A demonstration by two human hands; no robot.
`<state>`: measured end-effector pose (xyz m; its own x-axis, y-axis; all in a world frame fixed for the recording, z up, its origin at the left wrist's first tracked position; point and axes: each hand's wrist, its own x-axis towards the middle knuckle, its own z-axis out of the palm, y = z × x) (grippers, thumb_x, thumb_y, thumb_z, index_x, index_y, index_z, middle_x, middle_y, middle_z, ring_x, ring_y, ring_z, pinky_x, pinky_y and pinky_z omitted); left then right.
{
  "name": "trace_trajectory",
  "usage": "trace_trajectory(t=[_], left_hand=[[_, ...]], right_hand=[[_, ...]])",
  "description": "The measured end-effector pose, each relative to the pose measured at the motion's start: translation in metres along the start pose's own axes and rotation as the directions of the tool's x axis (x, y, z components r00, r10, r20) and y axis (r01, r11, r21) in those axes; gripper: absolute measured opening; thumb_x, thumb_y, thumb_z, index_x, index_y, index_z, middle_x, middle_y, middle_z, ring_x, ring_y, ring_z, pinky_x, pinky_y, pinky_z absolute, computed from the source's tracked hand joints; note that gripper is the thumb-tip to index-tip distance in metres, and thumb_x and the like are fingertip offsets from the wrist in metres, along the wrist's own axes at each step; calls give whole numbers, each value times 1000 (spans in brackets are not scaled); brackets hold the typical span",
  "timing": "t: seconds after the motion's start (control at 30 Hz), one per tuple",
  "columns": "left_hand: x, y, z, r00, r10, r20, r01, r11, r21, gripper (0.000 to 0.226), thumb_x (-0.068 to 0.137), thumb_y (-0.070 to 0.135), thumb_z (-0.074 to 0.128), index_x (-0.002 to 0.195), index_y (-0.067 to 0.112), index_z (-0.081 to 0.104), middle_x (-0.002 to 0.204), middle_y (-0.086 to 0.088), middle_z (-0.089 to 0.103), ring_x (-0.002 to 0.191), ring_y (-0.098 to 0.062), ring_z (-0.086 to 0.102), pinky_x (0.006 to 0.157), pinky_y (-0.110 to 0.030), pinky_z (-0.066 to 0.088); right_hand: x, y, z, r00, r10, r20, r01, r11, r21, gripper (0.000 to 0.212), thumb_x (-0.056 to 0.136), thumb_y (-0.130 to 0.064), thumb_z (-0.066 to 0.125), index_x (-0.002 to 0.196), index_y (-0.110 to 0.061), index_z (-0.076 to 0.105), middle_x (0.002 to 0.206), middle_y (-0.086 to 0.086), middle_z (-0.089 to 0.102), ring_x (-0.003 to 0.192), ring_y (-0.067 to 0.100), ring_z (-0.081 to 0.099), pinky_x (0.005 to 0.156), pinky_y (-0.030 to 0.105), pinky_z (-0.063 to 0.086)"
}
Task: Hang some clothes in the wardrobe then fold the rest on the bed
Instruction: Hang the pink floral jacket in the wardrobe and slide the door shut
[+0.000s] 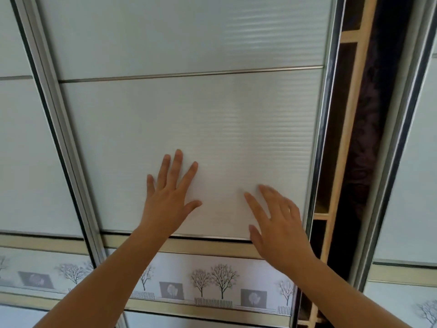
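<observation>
The white wardrobe door is seen under both hands. Just right of the right hand, past the door's metal edge, a narrow opening is shown, with a wooden frame and dark fabric inside. Below the wrists a band printed with bare trees is crossed by the forearms. The left hand is laid flat on the panel, fingers spread, nothing held. The right hand is likewise spread and empty, but blurred; its contact cannot be told.

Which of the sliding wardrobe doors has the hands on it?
The middle door: left hand and right hand spread on its white panel. The left door and right door go untouched.
</observation>
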<state>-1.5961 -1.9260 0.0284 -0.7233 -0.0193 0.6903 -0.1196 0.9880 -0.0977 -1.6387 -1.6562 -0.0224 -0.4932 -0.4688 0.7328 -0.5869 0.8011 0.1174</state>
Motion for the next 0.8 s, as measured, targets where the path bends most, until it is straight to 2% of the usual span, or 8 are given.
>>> trace_trajectory(t=[0.1, 0.17, 0.2, 0.3, 0.37, 0.47, 0.63, 0.8], left_hand=[[-1, -12, 4, 997, -66, -32, 64, 996, -58, 92, 89, 70, 49, 160, 25, 12, 166, -5, -20, 153, -31, -14, 116, -63, 25], [-2, -17, 4, 993, -106, -54, 100, 990, -103, 93, 88, 72, 48, 159, 20, 18, 167, -7, -17, 154, -33, -11, 118, -59, 26], [-2, -19, 4, 990, -128, -64, 119, 985, -122, 93, 88, 72, 48, 157, 17, 21, 167, -9, -14, 154, -34, -8, 119, -57, 27], [-1, -27, -3, 977, -187, -99, 172, 975, -143, 87, 91, 72, 45, 152, 12, 29, 166, -18, 2, 153, -37, 6, 118, -54, 29], [4, -31, -13, 969, -206, -135, 183, 969, -168, 82, 93, 70, 45, 151, 14, 31, 163, -23, 14, 151, -38, 15, 117, -56, 31], [22, -28, -31, 969, -171, -179, 127, 965, -230, 81, 95, 67, 47, 157, 22, 20, 164, -17, 15, 152, -32, 13, 118, -56, 28], [62, -5, -54, 976, -44, -213, -11, 969, -246, 82, 95, 71, 40, 160, 33, 6, 168, -10, 0, 155, -26, -4, 122, -57, 14], [84, 6, -57, 973, -129, -192, 83, 969, -231, 87, 88, 82, 34, 156, 46, -6, 167, -9, -14, 152, -33, -17, 119, -66, 5]], right_hand=[[36, 10, -28, 963, 83, -258, -65, 995, 77, 68, 90, -32, 67, 150, -13, 41, 154, 23, 35, 144, 39, 33, 109, 56, 34], [57, 18, -40, 910, 163, -381, -117, 983, 141, 69, 93, -27, 64, 152, -9, 36, 156, 25, 29, 147, 39, 28, 113, 54, 31], [64, 18, -40, 896, 230, -381, -145, 960, 238, 73, 94, -23, 64, 156, -8, 28, 159, 23, 22, 149, 36, 24, 118, 49, 28], [66, 3, -21, 899, 409, -155, -235, 749, 619, 88, 97, -13, 61, 161, -19, 0, 164, 0, 5, 151, 18, 19, 120, 15, 17], [58, -12, -1, 910, 406, -85, -242, 686, 687, 90, 100, -6, 56, 161, -23, -8, 166, -5, -1, 152, 7, 12, 114, 3, 8], [52, -27, 25, 908, 417, -40, -248, 611, 752, 84, 103, -6, 48, 158, -30, -11, 168, -10, -4, 150, -7, 1, 115, 4, 4], [62, -57, 41, 911, 413, 21, -251, 511, 822, 84, 104, -7, 46, 155, -43, -10, 157, -37, -6, 144, -18, 0, 110, -2, 4], [68, -83, 55, 969, 231, 87, -191, 479, 857, 87, 103, 1, 42, 153, -35, -18, 155, -40, -22, 148, -11, -12, 114, 3, -4]])
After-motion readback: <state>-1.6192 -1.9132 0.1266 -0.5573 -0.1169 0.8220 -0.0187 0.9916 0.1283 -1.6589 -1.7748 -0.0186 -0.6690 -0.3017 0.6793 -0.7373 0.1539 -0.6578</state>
